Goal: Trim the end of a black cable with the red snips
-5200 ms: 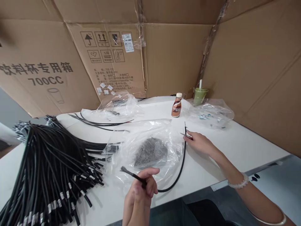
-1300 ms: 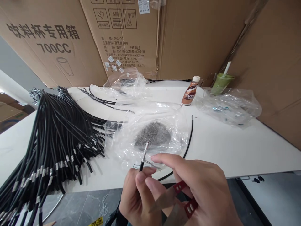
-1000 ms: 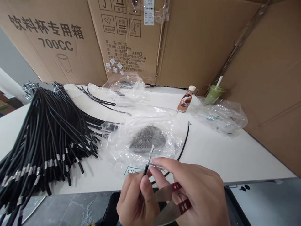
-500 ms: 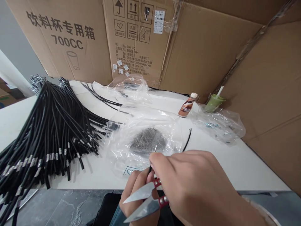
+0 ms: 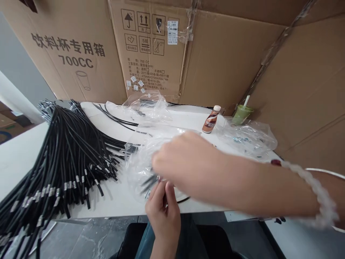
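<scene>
My left hand (image 5: 163,216) is at the table's front edge, its fingers pinched on the end of a thin black cable (image 5: 183,199) that curves away to the right behind it. My right hand (image 5: 188,162) reaches across to the left, blurred, just above the left hand and over a clear plastic bag (image 5: 136,162). Dark blurred blades of the red-handled thread snips (image 5: 149,183) stick out under its fingers. The bag's contents are hidden by the hand.
A big bundle of black cables (image 5: 61,154) with silver bands covers the left of the white table (image 5: 118,201). Another bag (image 5: 147,106) lies at the back, a third (image 5: 248,138) at right. A coffee bottle (image 5: 210,120) and green cup (image 5: 240,113) stand before cardboard walls (image 5: 215,54).
My right hand, with the snips, has swung from beside the cable tip leftward across the bag. The left hand has sunk slightly and still pinches the cable. The camera tilted a little.
</scene>
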`<state>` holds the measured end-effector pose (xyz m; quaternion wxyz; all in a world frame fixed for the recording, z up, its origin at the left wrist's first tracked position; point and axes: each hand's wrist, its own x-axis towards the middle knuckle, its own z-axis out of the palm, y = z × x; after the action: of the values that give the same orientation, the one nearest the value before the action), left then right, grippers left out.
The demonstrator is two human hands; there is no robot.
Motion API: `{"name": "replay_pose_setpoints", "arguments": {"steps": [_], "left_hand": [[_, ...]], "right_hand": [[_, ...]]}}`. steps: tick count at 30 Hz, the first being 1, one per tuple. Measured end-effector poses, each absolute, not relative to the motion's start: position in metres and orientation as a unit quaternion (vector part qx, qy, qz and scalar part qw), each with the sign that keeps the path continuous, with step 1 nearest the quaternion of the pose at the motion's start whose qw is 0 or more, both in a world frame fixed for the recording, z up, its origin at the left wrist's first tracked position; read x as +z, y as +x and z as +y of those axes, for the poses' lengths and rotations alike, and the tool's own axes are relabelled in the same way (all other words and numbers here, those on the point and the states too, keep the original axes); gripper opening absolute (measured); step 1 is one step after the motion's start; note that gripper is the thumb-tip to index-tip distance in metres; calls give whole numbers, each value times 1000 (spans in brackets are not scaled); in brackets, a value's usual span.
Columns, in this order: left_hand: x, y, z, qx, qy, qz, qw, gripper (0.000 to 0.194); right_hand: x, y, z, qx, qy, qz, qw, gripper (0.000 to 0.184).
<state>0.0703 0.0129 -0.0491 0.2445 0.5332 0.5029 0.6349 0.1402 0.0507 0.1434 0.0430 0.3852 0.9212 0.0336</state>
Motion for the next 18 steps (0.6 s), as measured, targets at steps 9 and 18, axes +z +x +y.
{"name": "replay_pose_setpoints", "arguments": {"steps": [9,18], "left_hand": [[-34,45,13,620,576,384,369,45],[-37,47,4,648,544,401,352,42]], "right_hand": [[162,182,92,-241,425,870,-73,18],[169,175,57,-343,406,847,25,26]]}}
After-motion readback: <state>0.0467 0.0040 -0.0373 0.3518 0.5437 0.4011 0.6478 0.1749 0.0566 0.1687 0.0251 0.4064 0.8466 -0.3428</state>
